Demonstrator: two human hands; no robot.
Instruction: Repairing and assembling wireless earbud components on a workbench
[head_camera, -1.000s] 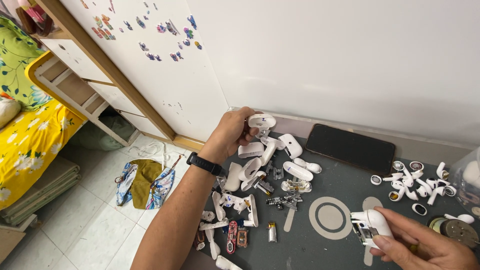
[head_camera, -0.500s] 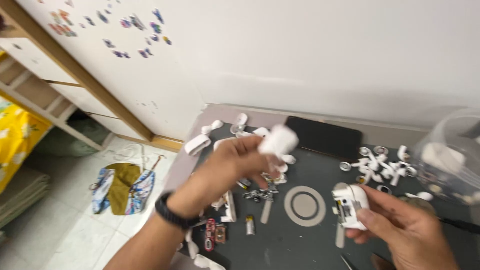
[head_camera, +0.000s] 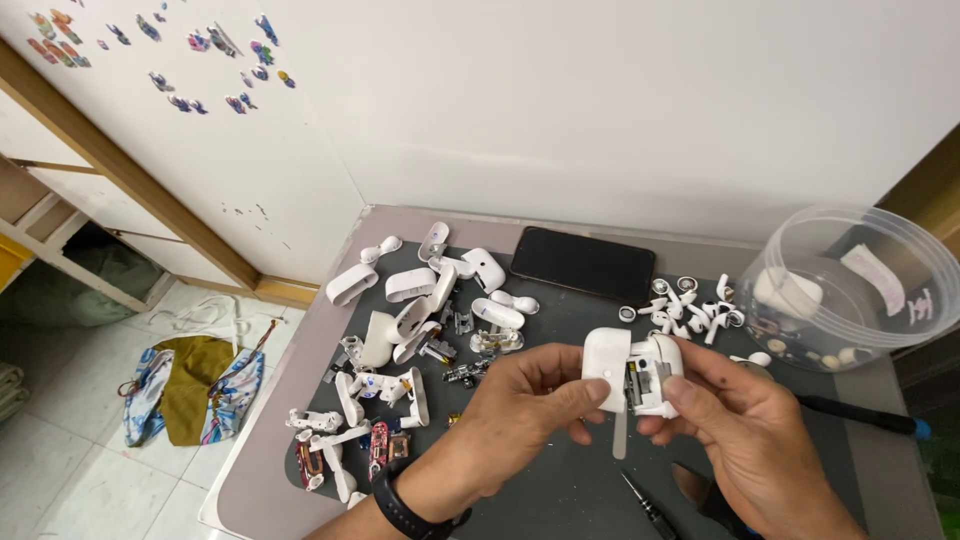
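I had both hands together over the middle of the desk (head_camera: 880, 400), above its dark mat. My left hand (head_camera: 520, 405) was closed on a smooth white plastic shell piece (head_camera: 606, 368), thumb pressed flat on its face. My right hand (head_camera: 745, 425) gripped the opened white earbud case body (head_camera: 655, 375), whose cut-away side showed small metal and dark parts inside. The two pieces touched edge to edge.

To do this fitting well, I judged the shell had to meet the body squarely, with light, even pressure from the thumbs so the thin plastic did not flex or crack.

Around them lay glossy, rounded white case halves (head_camera: 405, 300), a scatter of little earbud stems (head_camera: 690, 310), a flat black phone (head_camera: 585, 265), a clear round plastic tub (head_camera: 850, 290) and a slim dark screwdriver (head_camera: 650, 510).
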